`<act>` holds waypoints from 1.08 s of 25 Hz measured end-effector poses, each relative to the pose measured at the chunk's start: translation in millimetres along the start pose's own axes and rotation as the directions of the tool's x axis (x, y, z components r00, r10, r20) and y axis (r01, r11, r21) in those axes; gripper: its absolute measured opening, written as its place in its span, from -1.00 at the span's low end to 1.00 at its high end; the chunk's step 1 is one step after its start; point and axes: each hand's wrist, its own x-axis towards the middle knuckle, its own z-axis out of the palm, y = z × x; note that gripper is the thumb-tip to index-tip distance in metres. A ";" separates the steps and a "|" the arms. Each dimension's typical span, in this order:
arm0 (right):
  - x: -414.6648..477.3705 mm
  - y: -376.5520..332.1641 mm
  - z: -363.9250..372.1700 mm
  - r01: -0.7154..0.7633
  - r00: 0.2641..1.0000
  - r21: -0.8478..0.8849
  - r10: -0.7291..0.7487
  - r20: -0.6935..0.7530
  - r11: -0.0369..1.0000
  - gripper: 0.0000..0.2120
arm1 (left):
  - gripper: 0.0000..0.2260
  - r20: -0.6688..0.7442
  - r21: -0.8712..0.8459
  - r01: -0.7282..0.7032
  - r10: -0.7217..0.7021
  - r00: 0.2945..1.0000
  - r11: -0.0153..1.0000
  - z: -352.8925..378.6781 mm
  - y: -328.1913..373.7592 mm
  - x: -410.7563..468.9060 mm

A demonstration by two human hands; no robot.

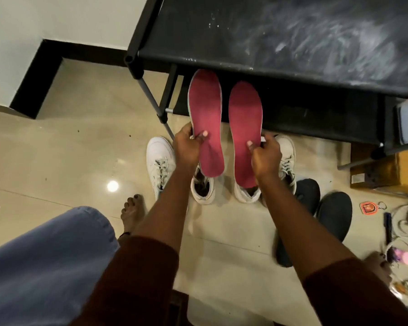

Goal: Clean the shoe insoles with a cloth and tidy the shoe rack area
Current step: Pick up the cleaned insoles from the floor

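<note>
I hold two red insoles upright in front of the black shoe rack (280, 38). My left hand (189, 147) grips the left insole (206, 114) near its middle, thumb on its face. My right hand (265, 154) grips the right insole (245, 118) the same way; its heel end dips toward a white shoe (246, 196) on the floor. A second white shoe (203, 191) stands open below the left insole. No cloth is in view.
More white sneakers stand left (159, 161) and right (286, 158) of my hands. A pair of dark shoes (332, 217) lies to the right. Cords, a key tag (368, 208) and small items clutter the right floor. A cardboard box (382, 170) stands by the rack. My bare foot (132, 212) rests on the tiles.
</note>
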 end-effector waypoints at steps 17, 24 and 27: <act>124.3 -61.0 44.0 -0.182 0.983 -0.303 0.173 -0.055 0.935 -0.77 | -0.74 -0.028 0.658 -0.023 0.055 0.998 0.752 57.1 58.0 114.0; 25.5 -18.0 -29.0 -0.055 0.982 -0.312 -0.005 -0.190 0.949 -0.79 | -0.75 0.079 0.461 -0.317 0.317 0.945 0.829 97.2 41.0 -18.1; -28.6 24.3 -66.3 -0.061 0.972 -0.311 -0.015 -0.236 0.948 -0.80 | -0.75 0.139 0.420 -0.289 0.254 0.957 0.860 120.1 9.8 -96.0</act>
